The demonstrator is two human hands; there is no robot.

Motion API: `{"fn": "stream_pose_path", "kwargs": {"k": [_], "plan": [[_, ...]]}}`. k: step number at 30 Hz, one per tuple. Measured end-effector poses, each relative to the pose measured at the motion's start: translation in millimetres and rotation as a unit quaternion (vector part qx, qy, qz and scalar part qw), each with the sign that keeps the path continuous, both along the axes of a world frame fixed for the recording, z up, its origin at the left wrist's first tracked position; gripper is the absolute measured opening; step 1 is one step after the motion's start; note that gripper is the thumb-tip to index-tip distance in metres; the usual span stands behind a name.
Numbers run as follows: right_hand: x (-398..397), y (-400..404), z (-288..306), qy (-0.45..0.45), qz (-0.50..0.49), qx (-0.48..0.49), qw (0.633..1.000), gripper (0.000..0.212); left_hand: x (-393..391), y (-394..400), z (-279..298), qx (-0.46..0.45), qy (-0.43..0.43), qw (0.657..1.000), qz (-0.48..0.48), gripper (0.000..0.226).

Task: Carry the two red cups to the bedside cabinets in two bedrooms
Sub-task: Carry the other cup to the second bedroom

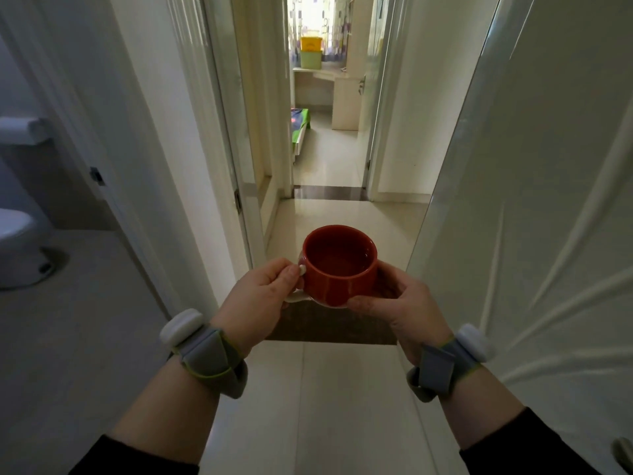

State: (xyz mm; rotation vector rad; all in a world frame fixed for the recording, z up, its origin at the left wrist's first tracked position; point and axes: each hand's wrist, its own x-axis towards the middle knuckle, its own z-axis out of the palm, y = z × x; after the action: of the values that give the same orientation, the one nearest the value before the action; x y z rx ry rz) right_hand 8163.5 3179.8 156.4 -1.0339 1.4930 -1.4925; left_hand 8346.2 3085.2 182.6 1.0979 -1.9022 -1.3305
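Note:
A red cup point(339, 272) with a white handle is held upright in front of me over the hallway floor, and there is liquid inside it. My left hand point(260, 296) pinches the white handle on the cup's left side. My right hand point(397, 299) cradles the cup's right side and base. Both wrists wear grey straps with white pucks. Only this one red cup is in view.
A narrow tiled hallway point(342, 389) leads to an open bedroom doorway point(329, 166) with a bed corner point(299, 123), a desk and stacked yellow and green bins point(311, 53). On the left a bathroom doorway opens onto a toilet point(17, 241). A white door point(531, 200) stands close on the right.

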Motion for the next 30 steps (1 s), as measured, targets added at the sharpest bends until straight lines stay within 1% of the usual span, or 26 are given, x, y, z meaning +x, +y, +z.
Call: {"fn": "stream_pose_path", "kwargs": {"k": [6,10,12,16,20,22,24,28,30], "plan": [[-45,-95,2,-0.002,-0.024,-0.003,1.0,0.066,-45,-104,4,-0.011,-0.007,0.999,-0.029,0.03],[-77,-149,1,-0.009,-0.032,-0.004,0.999,0.076,-78,-160,6,-0.009,-0.014,0.999,-0.029,0.031],[-95,-175,-1,-0.008,-0.033,-0.001,0.999,0.071,-96,-185,6,-0.009,-0.016,0.999,-0.03,0.03],[-141,-237,-4,-0.008,-0.034,-0.005,0.999,0.077,-144,-245,3,-0.021,-0.022,0.999,-0.02,0.029],[-190,-295,2,-0.003,-0.02,-0.019,1.0,0.077,-192,-297,6,-0.028,-0.017,0.999,-0.001,0.029],[-218,-325,3,-0.002,-0.006,-0.024,1.0,0.081,-218,-325,5,-0.031,-0.018,0.999,0.014,0.03],[-230,-341,5,-0.002,0.005,-0.027,1.0,0.078,-231,-339,6,-0.033,-0.023,0.999,0.019,0.03],[-274,-394,7,0.003,0.022,-0.028,0.999,0.062,-270,-390,4,-0.028,-0.009,0.999,0.022,0.029],[-291,-419,7,0.004,0.026,-0.027,0.999,0.058,-287,-415,2,-0.028,-0.004,0.999,0.022,0.03]]}}
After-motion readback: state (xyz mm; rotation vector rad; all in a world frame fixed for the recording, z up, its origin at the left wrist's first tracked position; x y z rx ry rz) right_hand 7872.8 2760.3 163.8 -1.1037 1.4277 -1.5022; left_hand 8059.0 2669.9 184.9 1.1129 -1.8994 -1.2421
